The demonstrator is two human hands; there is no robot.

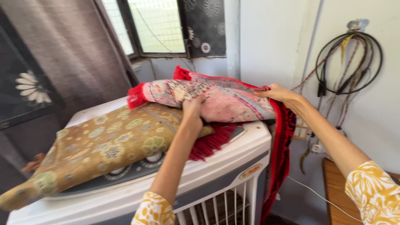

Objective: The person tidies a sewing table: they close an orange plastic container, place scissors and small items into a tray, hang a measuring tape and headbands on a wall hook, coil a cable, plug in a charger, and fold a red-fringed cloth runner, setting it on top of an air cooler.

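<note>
**Two hands on a folded red-fringed rug atop a white air cooler**

Both hands grip the same thing: a folded rug (216, 98) with a pinkish patterned underside and red fringe, lying across the back of a white air cooler (233, 166) in the middle of the frame. Its long axis runs roughly left to right, from a red-tasselled corner at centre-left to the edge at centre-right, where part of it hangs down the cooler's side as a red band.

The left hand (192, 109) comes up from the bottom centre and is closed on the rug's near edge, fingers curled over the fold and bunching the cloth. It sits near the middle of the rug's length, directly in front of it. The right hand (278, 93) reaches in from the lower right and is clamped on the rug's far right end, thumb on top, just above the point where the cloth drops over the side. The rug lies ahead of the left hand and to the left of the right hand; neither is clearly nearer, since both already touch it.

Left of the rug, a golden floral cushion (96, 146) lies on the cooler's top, its upper end touching or tucked under the rug. Coiled cables (350, 62) hang on the wall at upper right, and a window (154, 27) is at the top.
</note>
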